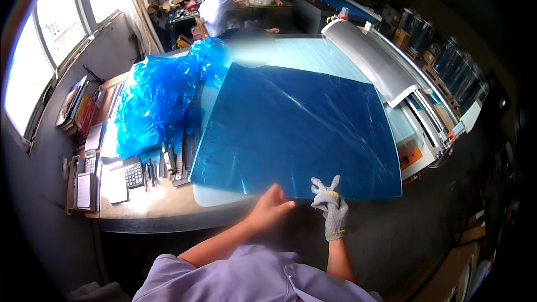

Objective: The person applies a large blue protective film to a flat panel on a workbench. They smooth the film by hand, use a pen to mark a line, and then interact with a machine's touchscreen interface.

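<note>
A large flat sheet covered in glossy blue film (296, 128) lies on the table, its near edge facing me. My left hand (267, 210) is bare and slightly blurred, close to the middle of that edge. Its thumb stands apart from the other fingers, and I see nothing held there. At the near edge farther right is my right hand (331, 204) in a grey knitted glove with yellow trim. Two of its fingertips spread apart over the sheet; the other fingers are bent. Whether either hand touches the sheet is hard to tell.
Crumpled blue film (159, 98) is heaped left of the sheet, beside a calculator (134, 173), pens and a box cutter (168, 157). A roller machine with a grey cover (369, 59) borders the right. Another person (215, 14) sits at the back. Wrapped rolls (417, 31) stand far right.
</note>
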`<state>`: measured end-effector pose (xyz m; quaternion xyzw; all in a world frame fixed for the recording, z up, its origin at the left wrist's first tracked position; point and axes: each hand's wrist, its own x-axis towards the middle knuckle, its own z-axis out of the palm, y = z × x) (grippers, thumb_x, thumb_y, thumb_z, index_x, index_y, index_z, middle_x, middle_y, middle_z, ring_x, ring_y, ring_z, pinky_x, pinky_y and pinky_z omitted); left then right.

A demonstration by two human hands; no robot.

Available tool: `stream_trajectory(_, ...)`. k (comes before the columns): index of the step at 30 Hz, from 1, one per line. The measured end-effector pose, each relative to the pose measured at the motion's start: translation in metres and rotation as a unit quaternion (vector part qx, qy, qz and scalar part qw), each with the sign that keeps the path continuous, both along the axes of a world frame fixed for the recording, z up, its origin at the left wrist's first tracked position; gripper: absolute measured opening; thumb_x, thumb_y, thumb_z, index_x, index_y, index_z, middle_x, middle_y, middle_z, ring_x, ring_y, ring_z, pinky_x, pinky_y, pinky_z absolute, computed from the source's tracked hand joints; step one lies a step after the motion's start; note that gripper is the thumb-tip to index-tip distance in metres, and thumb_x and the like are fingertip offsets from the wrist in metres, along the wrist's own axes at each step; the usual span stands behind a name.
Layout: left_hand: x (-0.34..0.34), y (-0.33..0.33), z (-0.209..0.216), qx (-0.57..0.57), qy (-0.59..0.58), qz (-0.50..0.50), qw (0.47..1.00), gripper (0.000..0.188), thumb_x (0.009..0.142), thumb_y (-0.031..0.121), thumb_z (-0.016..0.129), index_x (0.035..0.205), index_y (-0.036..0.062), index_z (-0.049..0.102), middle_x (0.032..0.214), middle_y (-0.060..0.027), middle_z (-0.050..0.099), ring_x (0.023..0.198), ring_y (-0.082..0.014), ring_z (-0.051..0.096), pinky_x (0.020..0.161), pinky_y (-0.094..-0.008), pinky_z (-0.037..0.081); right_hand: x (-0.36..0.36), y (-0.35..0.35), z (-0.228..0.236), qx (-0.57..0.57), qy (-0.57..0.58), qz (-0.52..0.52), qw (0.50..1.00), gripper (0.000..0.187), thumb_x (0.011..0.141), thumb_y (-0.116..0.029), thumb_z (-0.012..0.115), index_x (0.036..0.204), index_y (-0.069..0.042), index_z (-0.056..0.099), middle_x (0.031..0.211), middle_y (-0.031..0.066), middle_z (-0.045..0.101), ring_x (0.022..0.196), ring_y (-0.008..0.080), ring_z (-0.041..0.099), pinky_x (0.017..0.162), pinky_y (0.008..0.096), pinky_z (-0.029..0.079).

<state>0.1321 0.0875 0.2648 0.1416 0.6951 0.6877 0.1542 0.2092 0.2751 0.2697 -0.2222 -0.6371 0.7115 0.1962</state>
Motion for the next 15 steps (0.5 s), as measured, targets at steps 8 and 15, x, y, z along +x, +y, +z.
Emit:
stream_trajectory(8,-0.050,0.019,-0.012,0.013,0.005,0.018,1.000,0.042,0.086,0.020,0.067,0.060,0.0089,0.034,0.056,0.0051,0.035,0.056,-0.0046,0.029,0.046,-0.0247,0.027,-0.052,0.008,0.038,-0.041,-0.003,0.010,0.999,0.018,0.089,-0.018,0.058,0.081,-0.003,0.062,0.064,-0.0039,0.052,0.051,0.0015,0.042,0.044,0.0175,0.030)
stream_trajectory(15,-0.072,0.049,0.011,-0.052,0.316,-0.122,0.940,0.023,0.081,0.000,0.054,0.104,0.0020,0.059,0.090,-0.0139,0.063,0.071,-0.0313,0.061,0.060,-0.0344,0.049,-0.112,0.026,0.003,0.399,-0.089,0.017,0.912,0.020,0.084,-0.017,0.058,0.075,-0.001,0.050,0.071,0.0191,0.055,0.061,0.0361,0.052,0.054,0.0382,0.043)
